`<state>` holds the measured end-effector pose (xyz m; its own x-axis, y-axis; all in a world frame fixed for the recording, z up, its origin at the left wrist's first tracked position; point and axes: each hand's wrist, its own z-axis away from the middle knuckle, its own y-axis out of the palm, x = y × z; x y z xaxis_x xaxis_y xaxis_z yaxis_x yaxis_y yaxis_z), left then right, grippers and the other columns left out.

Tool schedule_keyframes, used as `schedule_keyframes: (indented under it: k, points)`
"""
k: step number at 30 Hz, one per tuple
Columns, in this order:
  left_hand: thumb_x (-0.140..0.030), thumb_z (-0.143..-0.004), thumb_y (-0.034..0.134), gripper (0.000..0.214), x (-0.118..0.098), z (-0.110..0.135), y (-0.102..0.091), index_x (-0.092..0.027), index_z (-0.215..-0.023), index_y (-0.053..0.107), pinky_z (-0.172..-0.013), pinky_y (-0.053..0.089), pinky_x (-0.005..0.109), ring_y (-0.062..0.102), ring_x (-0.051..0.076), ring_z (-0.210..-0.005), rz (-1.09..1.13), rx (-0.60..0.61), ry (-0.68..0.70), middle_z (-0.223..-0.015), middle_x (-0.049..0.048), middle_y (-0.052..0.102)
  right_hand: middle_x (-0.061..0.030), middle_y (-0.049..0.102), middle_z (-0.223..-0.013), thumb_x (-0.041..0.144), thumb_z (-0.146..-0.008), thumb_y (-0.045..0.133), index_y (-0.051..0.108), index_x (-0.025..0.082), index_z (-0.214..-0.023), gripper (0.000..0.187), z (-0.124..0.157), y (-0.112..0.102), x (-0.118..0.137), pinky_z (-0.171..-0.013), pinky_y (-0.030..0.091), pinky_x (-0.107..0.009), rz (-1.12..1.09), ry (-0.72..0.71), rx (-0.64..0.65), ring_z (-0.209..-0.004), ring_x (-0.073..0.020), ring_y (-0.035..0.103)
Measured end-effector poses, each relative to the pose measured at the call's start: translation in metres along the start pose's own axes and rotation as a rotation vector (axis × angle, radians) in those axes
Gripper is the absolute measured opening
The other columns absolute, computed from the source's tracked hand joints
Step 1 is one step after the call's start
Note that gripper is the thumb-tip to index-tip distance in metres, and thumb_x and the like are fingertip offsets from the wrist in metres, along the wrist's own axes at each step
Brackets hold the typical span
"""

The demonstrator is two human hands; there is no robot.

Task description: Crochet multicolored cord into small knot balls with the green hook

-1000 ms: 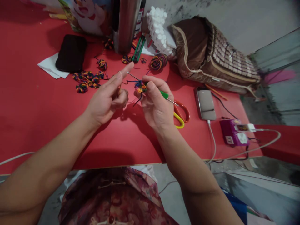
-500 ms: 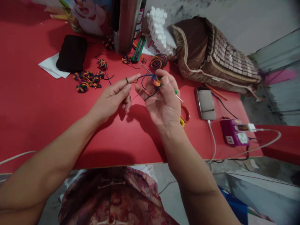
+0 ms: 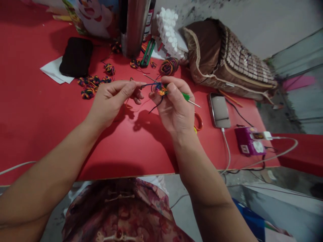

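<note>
My right hand point(image 3: 176, 106) is closed on a green-handled crochet hook point(image 3: 186, 96) and a small multicoloured crochet piece point(image 3: 160, 89). The thin metal tip of the hook points up and left past the fingers. My left hand point(image 3: 112, 99), its thumb and fingers pinched, holds dark blue yarn point(image 3: 149, 84) stretched across to the piece. A loose dark tail hangs below the piece. Behind my hands lies a ball of multicoloured yarn point(image 3: 169, 66). Several finished-looking crochet pieces point(image 3: 88, 92) lie left of my left hand, partly hidden by it.
On the red table point(image 3: 136, 148) are a black phone-like case point(image 3: 76, 57), a metal flask point(image 3: 135, 30), a green cutter point(image 3: 148, 53) and scissors point(image 3: 199, 121). A charging phone point(image 3: 220, 110), a purple power box point(image 3: 248, 141) and a brown cushion point(image 3: 227, 57) stand right.
My left hand has shifted from an extended index finger to a pinch on the yarn, slightly left. The crochet piece and hook have moved a little left, and more of the green handle shows.
</note>
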<state>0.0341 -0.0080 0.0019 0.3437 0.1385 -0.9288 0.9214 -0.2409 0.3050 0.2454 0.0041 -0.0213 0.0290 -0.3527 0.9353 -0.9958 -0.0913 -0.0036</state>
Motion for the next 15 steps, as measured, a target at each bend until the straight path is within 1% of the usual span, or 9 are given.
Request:
schedule_keyframes:
  k: [2, 4, 5, 7, 9, 10, 12, 13, 15]
  points:
    - [-0.018, -0.098, 0.089, 0.006, 0.003, -0.001, 0.003, -0.018, -0.092, 0.09, -0.07, 0.061, 0.026, 0.071, 0.013, -0.07, 0.15, -0.027, -0.069, -0.082, 0.0039, 0.08, -0.0017, 0.086, -0.12, 0.082, -0.089, 0.082, 0.076, 0.037, -0.119, 0.055, -0.001, 0.002, 0.001, -0.086, 0.074, -0.039, -0.066, 0.035, -0.006, -0.108, -0.0234, 0.083]
    - [-0.011, -0.097, 0.085, 0.01, 0.002, -0.001, 0.007, -0.017, -0.092, 0.091, -0.055, 0.05, 0.019, 0.06, 0.008, -0.058, 0.251, -0.038, -0.153, -0.072, 0.003, 0.073, 0.0002, 0.086, -0.112, 0.08, -0.084, 0.089, 0.077, 0.036, -0.114, 0.054, -0.001, 0.004, 0.003, -0.085, 0.073, -0.037, -0.135, 0.077, -0.023, -0.102, -0.021, 0.082]
    - [-0.011, -0.098, 0.083, 0.012, 0.0, -0.001, 0.008, -0.017, -0.094, 0.092, -0.049, 0.04, 0.017, 0.052, 0.006, -0.054, 0.28, -0.04, -0.197, -0.068, 0.0018, 0.068, 0.0008, 0.085, -0.109, 0.079, -0.082, 0.091, 0.077, 0.036, -0.112, 0.055, -0.001, 0.005, 0.004, -0.084, 0.073, -0.036, -0.156, 0.099, -0.027, -0.101, -0.0205, 0.082]
    - [-0.014, -0.1, 0.08, 0.013, -0.003, 0.0, 0.008, -0.02, -0.101, 0.092, -0.043, 0.023, 0.017, 0.035, 0.005, -0.049, 0.304, -0.038, -0.261, -0.063, -0.0011, 0.059, 0.0014, 0.083, -0.102, 0.078, -0.078, 0.094, 0.077, 0.036, -0.106, 0.053, -0.001, 0.009, 0.01, -0.08, 0.071, -0.034, -0.19, 0.135, -0.036, -0.097, -0.02, 0.081]
    - [-0.02, -0.101, 0.079, 0.014, -0.006, 0.001, 0.006, -0.023, -0.11, 0.091, -0.043, 0.015, 0.02, 0.024, 0.006, -0.048, 0.283, -0.036, -0.293, -0.062, -0.0025, 0.056, 0.0022, 0.082, -0.095, 0.073, -0.075, 0.098, 0.079, 0.036, -0.098, 0.048, 0.001, 0.015, 0.017, -0.073, 0.068, -0.031, -0.248, 0.167, -0.058, -0.089, -0.0186, 0.079]
    - [-0.021, -0.101, 0.079, 0.017, -0.006, 0.001, 0.005, -0.023, -0.113, 0.09, -0.043, 0.014, 0.022, 0.022, 0.007, -0.048, 0.26, -0.042, -0.301, -0.062, -0.0027, 0.057, 0.003, 0.081, -0.092, 0.068, -0.072, 0.101, 0.08, 0.036, -0.093, 0.043, 0.003, 0.018, 0.022, -0.068, 0.066, -0.03, -0.296, 0.18, -0.075, -0.083, -0.0171, 0.076]
    - [-0.017, -0.097, 0.078, 0.024, -0.006, 0.001, 0.005, -0.023, -0.117, 0.088, -0.045, 0.014, 0.024, 0.024, 0.008, -0.047, 0.178, -0.051, -0.303, -0.062, -0.0032, 0.058, 0.0034, 0.08, -0.087, 0.059, -0.074, 0.102, 0.083, 0.035, -0.088, 0.034, 0.006, 0.024, 0.03, -0.064, 0.061, -0.028, -0.348, 0.212, -0.073, -0.074, -0.0141, 0.07]
    - [-0.013, -0.094, 0.078, 0.025, -0.006, 0.001, 0.005, -0.022, -0.116, 0.088, -0.046, 0.018, 0.025, 0.029, 0.008, -0.048, 0.113, -0.046, -0.292, -0.063, -0.0029, 0.06, 0.0031, 0.079, -0.085, 0.057, -0.074, 0.103, 0.083, 0.034, -0.087, 0.033, 0.008, 0.027, 0.034, -0.062, 0.059, -0.028, -0.352, 0.229, -0.059, -0.07, -0.0135, 0.066]
    - [-0.01, -0.089, 0.083, 0.016, -0.007, 0.001, 0.007, -0.021, -0.099, 0.089, -0.052, 0.028, 0.026, 0.043, 0.01, -0.054, -0.028, -0.005, -0.244, -0.067, -0.0012, 0.064, 0.0036, 0.074, -0.076, 0.055, -0.072, 0.104, 0.081, 0.033, -0.085, 0.034, 0.01, 0.029, 0.04, -0.058, 0.054, -0.03, -0.339, 0.263, -0.026, -0.062, -0.0131, 0.058]
